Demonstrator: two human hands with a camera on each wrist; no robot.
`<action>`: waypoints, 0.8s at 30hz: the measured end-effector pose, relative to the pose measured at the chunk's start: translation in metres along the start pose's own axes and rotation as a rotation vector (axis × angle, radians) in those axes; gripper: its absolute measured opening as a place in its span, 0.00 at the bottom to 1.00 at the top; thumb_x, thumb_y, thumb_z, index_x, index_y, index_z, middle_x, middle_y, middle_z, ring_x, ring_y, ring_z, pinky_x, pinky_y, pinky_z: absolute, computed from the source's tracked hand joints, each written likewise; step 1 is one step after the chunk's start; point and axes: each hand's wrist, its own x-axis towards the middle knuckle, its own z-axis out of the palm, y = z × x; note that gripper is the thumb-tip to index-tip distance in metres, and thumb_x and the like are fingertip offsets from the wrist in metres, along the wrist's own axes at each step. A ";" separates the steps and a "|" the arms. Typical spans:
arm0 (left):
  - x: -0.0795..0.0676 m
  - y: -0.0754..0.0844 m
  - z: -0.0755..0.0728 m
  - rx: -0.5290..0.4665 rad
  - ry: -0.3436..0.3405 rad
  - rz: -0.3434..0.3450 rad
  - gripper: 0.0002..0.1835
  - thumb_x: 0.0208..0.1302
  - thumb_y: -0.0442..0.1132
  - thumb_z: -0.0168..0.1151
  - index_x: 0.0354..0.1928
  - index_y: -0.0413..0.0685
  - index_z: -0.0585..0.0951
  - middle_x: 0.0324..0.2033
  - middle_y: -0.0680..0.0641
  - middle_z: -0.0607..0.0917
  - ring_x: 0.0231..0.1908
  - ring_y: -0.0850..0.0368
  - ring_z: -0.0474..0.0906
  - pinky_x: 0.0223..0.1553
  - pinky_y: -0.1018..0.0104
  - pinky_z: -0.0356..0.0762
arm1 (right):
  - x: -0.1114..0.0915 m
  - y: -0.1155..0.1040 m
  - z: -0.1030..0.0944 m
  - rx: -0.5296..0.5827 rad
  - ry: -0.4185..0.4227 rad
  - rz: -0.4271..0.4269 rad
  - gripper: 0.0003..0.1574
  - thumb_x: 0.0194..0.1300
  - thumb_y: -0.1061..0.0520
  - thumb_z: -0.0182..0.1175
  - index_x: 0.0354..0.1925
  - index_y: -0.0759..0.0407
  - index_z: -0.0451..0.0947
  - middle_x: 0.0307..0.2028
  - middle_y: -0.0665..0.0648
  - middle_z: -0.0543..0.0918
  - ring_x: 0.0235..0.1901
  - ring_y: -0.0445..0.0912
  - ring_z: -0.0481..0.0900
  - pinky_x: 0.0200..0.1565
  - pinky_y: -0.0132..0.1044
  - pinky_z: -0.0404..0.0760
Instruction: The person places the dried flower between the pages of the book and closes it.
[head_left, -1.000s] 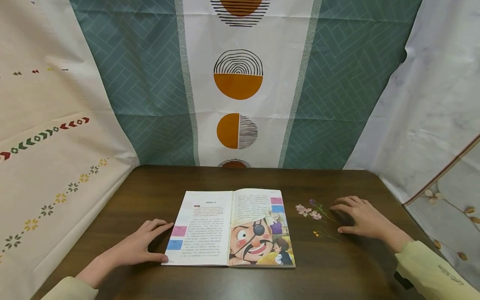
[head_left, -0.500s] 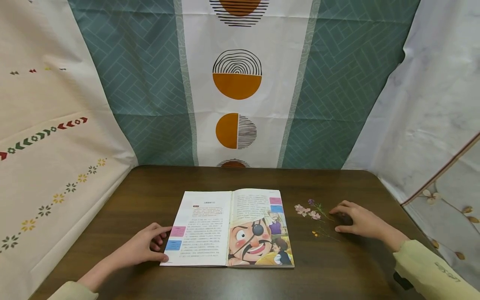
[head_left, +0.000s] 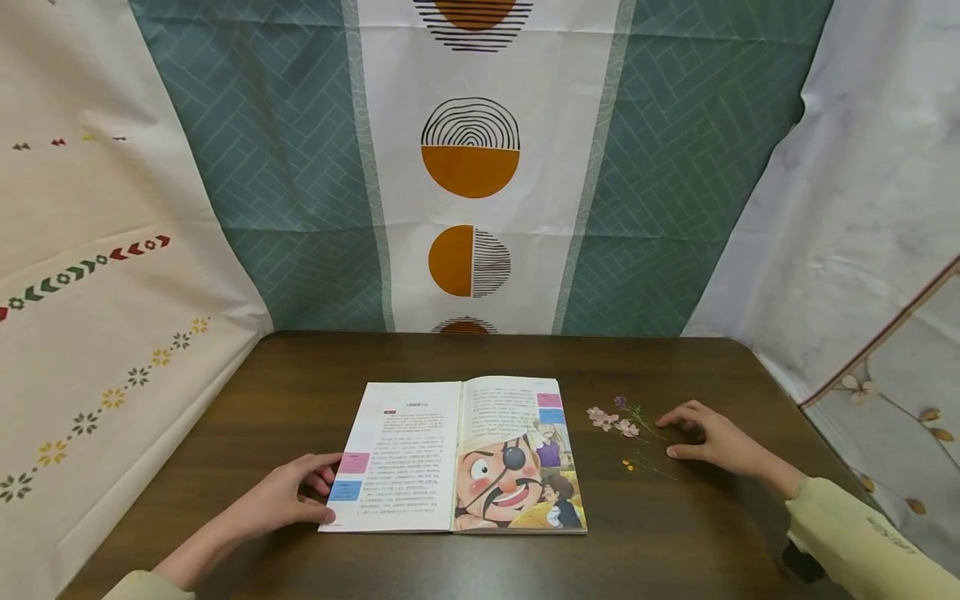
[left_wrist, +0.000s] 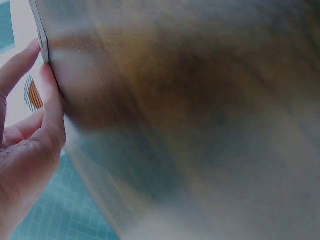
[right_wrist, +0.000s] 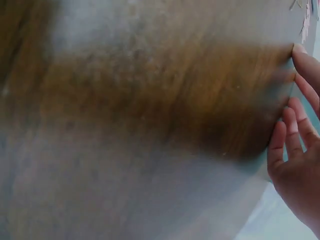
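Note:
An open book (head_left: 405, 467) lies on the dark wooden table (head_left: 390, 571), text on its left page and a cartoon pirate on the right. My left hand (head_left: 279, 498) rests at its left edge, index fingertip and thumb touching the margin, other fingers bent beneath. In the left wrist view that hand (left_wrist: 32, 150) has two fingertips right at the book's edge (left_wrist: 42, 35). My right hand (head_left: 708, 437) rests on the table, fingers loosely bent, beside small pressed flowers: pink blossoms (head_left: 613, 422), a purple sprig (head_left: 621, 402) and a yellow sprig (head_left: 628, 465). Its fingertips (right_wrist: 280, 130) touch the tabletop.
A teal and white patterned cloth (head_left: 468, 183) hangs behind the table's back edge. Pale cloths hang at the left (head_left: 112, 250) and at the right (head_left: 862, 233). Pale sleeves cover both forearms, with a dark object (head_left: 802, 562) under the right sleeve (head_left: 855, 542).
The left middle fingers have bent inward while index and thumb stay at the book's edge. The right fingers have drawn in slightly. Book and flowers stay put; the view has shifted a little.

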 end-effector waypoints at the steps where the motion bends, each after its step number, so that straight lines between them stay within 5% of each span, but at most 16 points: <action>1: 0.000 0.000 0.000 -0.006 -0.008 -0.005 0.45 0.51 0.34 0.75 0.68 0.23 0.62 0.45 0.41 0.74 0.41 0.68 0.71 0.40 0.70 0.82 | 0.000 0.001 0.001 0.026 0.002 0.007 0.23 0.59 0.47 0.70 0.52 0.49 0.80 0.50 0.53 0.76 0.44 0.43 0.77 0.40 0.35 0.78; 8: 0.000 0.001 -0.002 -0.027 -0.049 -0.027 0.46 0.51 0.32 0.73 0.69 0.23 0.59 0.47 0.40 0.74 0.43 0.67 0.71 0.40 0.69 0.80 | 0.000 0.008 0.003 0.123 0.024 0.029 0.17 0.60 0.51 0.69 0.49 0.48 0.83 0.48 0.54 0.77 0.40 0.37 0.72 0.38 0.33 0.73; 24: 0.001 0.001 -0.003 -0.054 -0.057 -0.026 0.47 0.50 0.31 0.74 0.69 0.23 0.59 0.46 0.39 0.74 0.42 0.68 0.71 0.40 0.71 0.80 | 0.008 0.012 0.007 0.118 0.076 0.131 0.08 0.61 0.48 0.69 0.40 0.42 0.88 0.44 0.51 0.81 0.43 0.34 0.75 0.42 0.32 0.76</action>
